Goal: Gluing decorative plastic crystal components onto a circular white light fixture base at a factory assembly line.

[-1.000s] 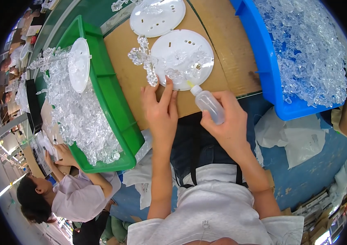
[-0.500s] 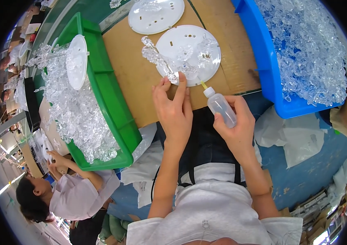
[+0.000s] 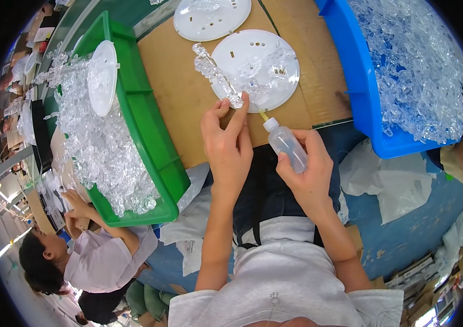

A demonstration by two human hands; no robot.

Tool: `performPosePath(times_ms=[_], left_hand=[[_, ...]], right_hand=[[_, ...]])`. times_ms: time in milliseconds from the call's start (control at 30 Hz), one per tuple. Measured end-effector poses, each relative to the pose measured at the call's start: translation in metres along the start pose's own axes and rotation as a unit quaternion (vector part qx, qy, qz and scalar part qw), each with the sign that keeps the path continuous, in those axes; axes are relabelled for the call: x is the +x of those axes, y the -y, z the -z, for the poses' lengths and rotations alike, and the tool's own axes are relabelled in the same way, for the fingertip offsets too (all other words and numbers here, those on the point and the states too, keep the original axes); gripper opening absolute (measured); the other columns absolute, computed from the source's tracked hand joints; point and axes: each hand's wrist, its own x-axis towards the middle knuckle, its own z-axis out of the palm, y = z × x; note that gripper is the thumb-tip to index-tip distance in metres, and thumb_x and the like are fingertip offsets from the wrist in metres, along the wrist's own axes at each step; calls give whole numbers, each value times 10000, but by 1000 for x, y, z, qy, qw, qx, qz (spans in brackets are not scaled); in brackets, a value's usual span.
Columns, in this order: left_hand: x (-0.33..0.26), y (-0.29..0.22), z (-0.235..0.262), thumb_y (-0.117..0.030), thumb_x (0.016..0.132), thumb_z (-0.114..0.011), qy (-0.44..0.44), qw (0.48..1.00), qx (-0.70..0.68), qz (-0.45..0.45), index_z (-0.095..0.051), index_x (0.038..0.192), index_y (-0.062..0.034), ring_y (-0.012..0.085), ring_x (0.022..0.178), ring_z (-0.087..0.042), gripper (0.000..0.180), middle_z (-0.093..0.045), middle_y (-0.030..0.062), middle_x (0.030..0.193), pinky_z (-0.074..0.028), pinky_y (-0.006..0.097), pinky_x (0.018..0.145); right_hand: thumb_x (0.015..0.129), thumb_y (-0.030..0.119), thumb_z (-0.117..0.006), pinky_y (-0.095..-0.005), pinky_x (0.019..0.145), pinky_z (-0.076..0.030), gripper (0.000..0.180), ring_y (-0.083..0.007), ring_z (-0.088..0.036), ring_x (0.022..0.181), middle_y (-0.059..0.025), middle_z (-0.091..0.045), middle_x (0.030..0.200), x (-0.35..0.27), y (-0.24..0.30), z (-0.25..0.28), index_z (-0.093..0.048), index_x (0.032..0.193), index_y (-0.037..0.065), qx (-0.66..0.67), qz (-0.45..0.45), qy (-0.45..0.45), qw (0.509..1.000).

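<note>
My left hand [image 3: 228, 146] is closed at the fingertips on the lower end of a long, clear, knobbly plastic piece [image 3: 213, 72]. That piece slants over the left edge of a round white plate [image 3: 224, 54] with small holes, on which other clear plastic pieces [image 3: 275, 65] lie. In my right hand [image 3: 310, 171] is a small translucent squeeze bottle [image 3: 287, 147] with a white cap and a thin yellowish nozzle. The bottle tilts up and left, its nozzle near the plate's lower edge and a little right of my left fingertips. Whether the nozzle touches anything I cannot tell.
The plates rest on brown cardboard [image 3: 174, 103]; a second white plate [image 3: 212, 19] is behind. A green bin [image 3: 152, 131] heaped with clear pieces, with a white disc [image 3: 102, 79] on top, stands left. A blue bin [image 3: 370, 120] of clear pieces stands right. A person [image 3: 100, 250] sits at left.
My right hand has brought the bottle slightly left, closer to my left hand. My left hand keeps its hold on the clear piece. The whole view has shifted a little.
</note>
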Motion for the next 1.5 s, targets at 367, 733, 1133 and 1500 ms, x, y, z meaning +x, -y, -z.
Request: performPosePath(times_ms=[367, 733, 1133, 1500], left_hand=[[3, 3, 7, 68, 739, -596, 30, 1000, 2, -1, -642, 1187, -142, 301, 997, -553, 497, -538, 149, 965, -435, 391, 864], [4, 3, 8, 64, 743, -593, 42, 999, 9, -6, -629, 1206, -145, 294, 991, -541, 509, -536, 141, 968, -416, 385, 870], [4, 1, 8, 29, 767, -605, 50, 998, 43, -22, -608, 1231, -153, 301, 1021, -533, 498, -522, 138, 978, -371, 502, 980], [-4, 6, 12, 39, 793, -562, 29, 999, -12, -21, -573, 1234, -65, 335, 1134, -511, 453, -539, 157, 1146, -329, 530, 1024]], right_hand=[[752, 76, -635, -298, 750, -479, 278, -199, -604, 814, -109, -615, 915, 1, -2, 5, -570, 1012, 0, 4, -9, -1, 1000], [745, 74, -631, -285, 749, -473, 280, -179, -591, 806, -99, -614, 912, 5, 0, 10, -571, 1007, -3, 13, -26, 13, 999], [760, 80, -635, -276, 752, -466, 274, -161, -582, 811, -89, -614, 907, 2, -3, 12, -569, 1013, -4, 6, -16, 10, 1000], [842, 27, -652, -330, 1008, -381, 466, -226, -506, 1178, -169, -494, 1236, 50, -7, 12, -402, 1232, -22, 71, 104, -97, 987]])
